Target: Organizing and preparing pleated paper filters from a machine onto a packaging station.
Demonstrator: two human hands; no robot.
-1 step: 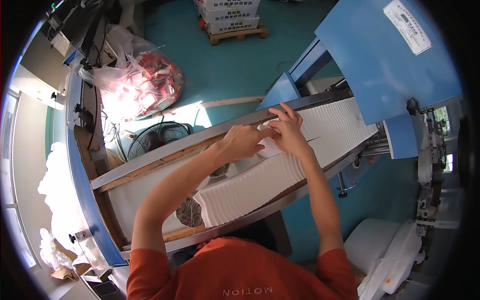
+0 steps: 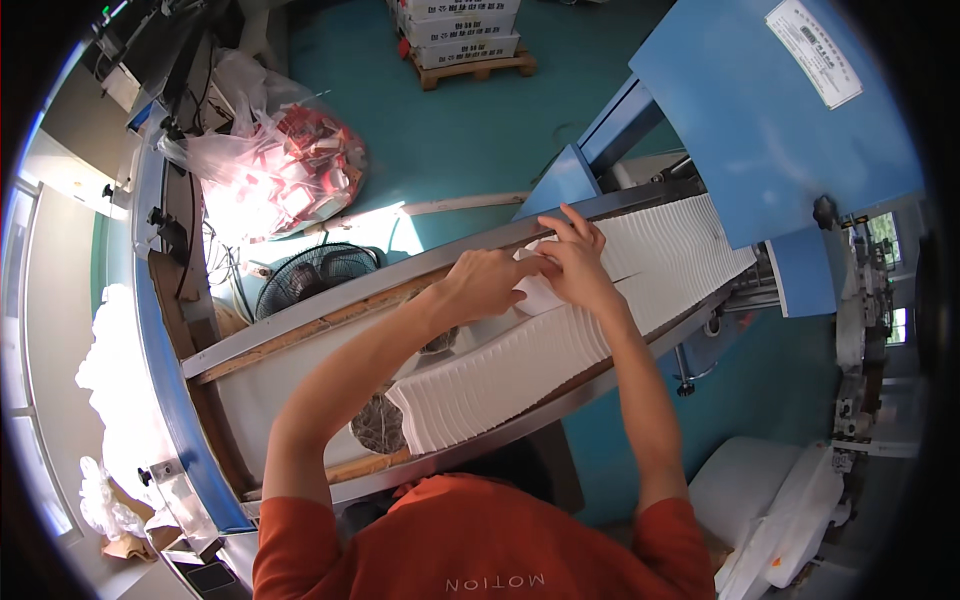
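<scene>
Thin white paper-like sheets stand on edge in a long row (image 2: pixel 510 375) along the near side of a metal-railed trough. Another row of such sheets (image 2: pixel 670 255) runs on toward the blue machine. My left hand (image 2: pixel 485 283) and my right hand (image 2: pixel 580 268) meet above the trough's middle. Between them is a small white paper piece (image 2: pixel 540 296), partly hidden by my fingers. Both hands pinch at it, the right with some fingers raised. A brown-grey stone-patterned block (image 2: pixel 380 425) sits against the near row's left end. A similar block (image 2: pixel 438 342) lies partly behind my left forearm.
Metal rails (image 2: pixel 300 335) border the trough. The blue machine (image 2: pixel 770 130) rises at its right end. Beyond the far rail are a black fan (image 2: pixel 315 275) and a clear bag of red and white scraps (image 2: pixel 300 165). Boxes (image 2: pixel 465 40) stand on a wooden pallet (image 2: pixel 478 71).
</scene>
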